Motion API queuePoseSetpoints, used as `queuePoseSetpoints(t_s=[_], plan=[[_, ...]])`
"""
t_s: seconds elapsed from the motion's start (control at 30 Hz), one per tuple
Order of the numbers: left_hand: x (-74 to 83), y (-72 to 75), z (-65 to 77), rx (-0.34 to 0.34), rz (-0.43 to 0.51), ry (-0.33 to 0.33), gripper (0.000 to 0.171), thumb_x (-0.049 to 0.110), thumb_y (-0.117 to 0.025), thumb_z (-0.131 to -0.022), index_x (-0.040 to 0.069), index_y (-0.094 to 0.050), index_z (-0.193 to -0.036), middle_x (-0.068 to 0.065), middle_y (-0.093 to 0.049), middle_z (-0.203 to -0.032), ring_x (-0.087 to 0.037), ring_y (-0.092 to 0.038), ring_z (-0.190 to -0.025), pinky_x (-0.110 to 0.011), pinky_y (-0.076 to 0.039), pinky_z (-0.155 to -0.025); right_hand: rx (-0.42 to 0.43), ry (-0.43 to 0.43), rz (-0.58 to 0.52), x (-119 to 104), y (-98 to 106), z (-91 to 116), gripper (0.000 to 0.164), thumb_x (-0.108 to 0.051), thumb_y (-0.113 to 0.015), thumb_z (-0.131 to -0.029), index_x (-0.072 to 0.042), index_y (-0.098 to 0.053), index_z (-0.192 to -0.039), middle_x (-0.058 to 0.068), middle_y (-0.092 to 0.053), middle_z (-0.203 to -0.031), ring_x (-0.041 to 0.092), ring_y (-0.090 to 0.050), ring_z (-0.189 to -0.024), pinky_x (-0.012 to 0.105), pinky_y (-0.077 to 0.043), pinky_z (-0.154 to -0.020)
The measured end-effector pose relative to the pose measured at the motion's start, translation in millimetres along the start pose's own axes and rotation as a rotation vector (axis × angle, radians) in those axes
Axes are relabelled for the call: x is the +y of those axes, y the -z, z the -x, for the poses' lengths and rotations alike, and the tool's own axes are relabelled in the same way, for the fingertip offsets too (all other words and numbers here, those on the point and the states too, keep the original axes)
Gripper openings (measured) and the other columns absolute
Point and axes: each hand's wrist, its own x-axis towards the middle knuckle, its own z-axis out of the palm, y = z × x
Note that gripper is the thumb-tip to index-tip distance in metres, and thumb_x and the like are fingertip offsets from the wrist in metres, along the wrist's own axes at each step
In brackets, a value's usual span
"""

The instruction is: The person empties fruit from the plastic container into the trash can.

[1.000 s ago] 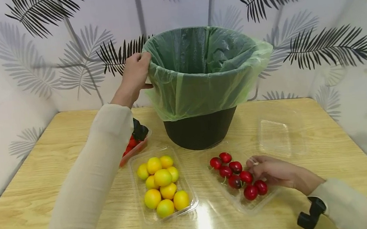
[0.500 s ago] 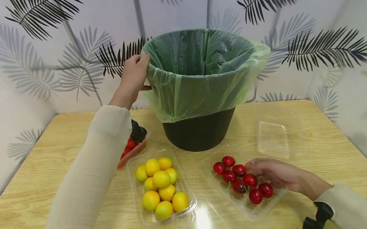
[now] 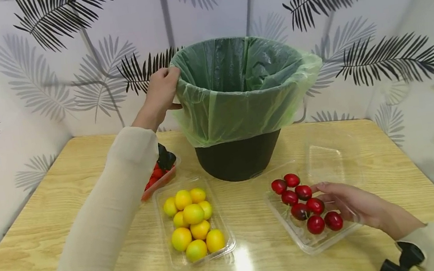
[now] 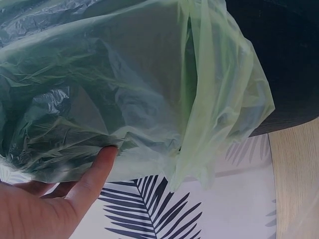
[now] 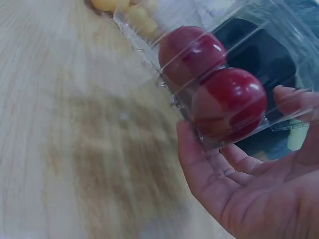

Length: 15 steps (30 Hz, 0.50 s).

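Note:
My left hand (image 3: 161,90) grips the left rim of a black bin (image 3: 239,157), where a thin green bag (image 3: 246,114) folds over the edge. In the left wrist view the thumb presses against the bag while the other fingers are mostly hidden. My right hand (image 3: 363,206) holds a clear plastic punnet (image 3: 303,244) by its right side, thumb above and fingers at the lower edge. Several dark red cherries (image 3: 315,206) lie in the punnet. Through its clear wall the right wrist view shows two cherries (image 5: 229,104), with the punnet tilted above the tabletop.
A clear punnet of several yellow citrus-like fruits (image 3: 194,214) stands left of centre. Behind my left sleeve (image 3: 102,220), a tray of small red fruits (image 3: 157,176) with something black on top is partly hidden. Another clear plastic container (image 3: 326,161) lies at the back right.
My right hand has moved the punnet of cherries to the right, and more of its rim shows now. My left hand has kept its grip on the bin's rim.

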Motion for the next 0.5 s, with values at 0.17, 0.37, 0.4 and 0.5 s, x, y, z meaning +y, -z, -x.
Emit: queuePoseSetpoints(t_s=[0.17, 0.37, 0.4, 0.5], plan=[[-3.5, -0.1, 0.2, 0.003, -0.01, 0.007, 0.022, 0.035, -0.033, -0.1, 0.017, -0.042, -0.091, 0.0, -0.036, -0.086, -0.013, -0.043, -0.078, -0.048, -0.053, -0.09, -0.039, 0.021, -0.043, 0.5, 7.4, 7.9, 0.031, -0.034, -0.023, -0.105, -0.024, -0.047, -0.124, -0.003, -0.061, -0.116, 0.012, -0.06, -0.105, 0.033, -0.057, -0.08], [-3.8, -0.1, -0.4, 0.008, -0.021, -0.002, 0.021, 0.034, -0.032, -0.099, 0.017, -0.041, -0.089, 0.0, -0.036, -0.084, -0.013, -0.043, -0.075, -0.048, -0.054, -0.088, -0.027, 0.033, -0.061, 0.7, 15.8, 13.9, 0.031, -0.033, -0.023, -0.105, -0.027, -0.048, -0.121, -0.006, -0.06, -0.115, 0.011, -0.058, -0.104, 0.032, -0.055, -0.084], [-3.2, -0.1, -0.4, 0.008, -0.022, -0.005, 0.021, 0.033, -0.032, -0.099, 0.017, -0.041, -0.089, 0.0, -0.036, -0.084, -0.013, -0.043, -0.076, -0.048, -0.054, -0.088, -0.034, 0.043, -0.07, 0.4, 17.6, 14.9, 0.031, -0.032, -0.022, -0.105, -0.027, -0.049, -0.121, -0.006, -0.06, -0.115, 0.011, -0.058, -0.104, 0.03, -0.055, -0.083], [-1.1, -0.3, -0.9, 0.009, -0.022, -0.009, 0.022, 0.033, -0.032, -0.099, 0.015, -0.043, -0.092, 0.0, -0.037, -0.086, -0.014, -0.046, -0.081, -0.047, -0.055, -0.088, -0.055, 0.079, -0.099, -1.5, 22.9, 17.8, 0.034, -0.03, -0.021, -0.105, -0.027, -0.051, -0.12, -0.007, -0.061, -0.113, 0.011, -0.059, -0.103, 0.029, -0.055, -0.084]])
